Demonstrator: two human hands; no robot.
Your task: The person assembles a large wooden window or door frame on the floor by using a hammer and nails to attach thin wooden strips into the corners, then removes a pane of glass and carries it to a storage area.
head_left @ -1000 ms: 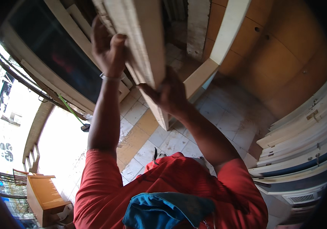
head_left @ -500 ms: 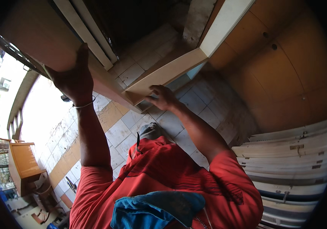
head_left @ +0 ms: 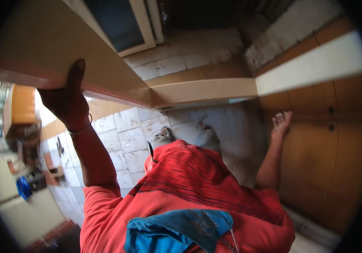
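Tiled floor (head_left: 130,135), pale squares with dark grout, worn and stained; a band of tan tiles runs along one side. Brown wood panelling (head_left: 316,164) fills the person's right, with two small dark holes in it. Bright daylight and blurred clutter show at the far left edge.

Board (head_left: 62,55): long, tan, flat-faced, held up at the person's left and crossing the upper picture toward the middle, its far end pale-edged and close to a white strip (head_left: 316,63) on the wall. A framed dark pane (head_left: 117,25) lies beyond it.

Left hand (head_left: 69,101): raised, fingers closed around the board's lower edge, thumb pressed up flat against the face. A thin bangle sits at the wrist. It alone carries the board.

Right hand (head_left: 281,123): open, fingers spread loosely, hanging near the panelling; whether the fingertips touch the wood cannot be told. It holds nothing.

Feet (head_left: 185,137): in light shoes on the tiles, directly below the board's far end.

Risks, as judged:
- One-handed grip on a long board: the free end could swing or dip, striking the white strip, the panelling or the pane.
- Grip sits near one end, so leverage works against the fingers; a slip would drop the board toward the feet.
- Smooth tiles offer poor footing if the load twists the body.
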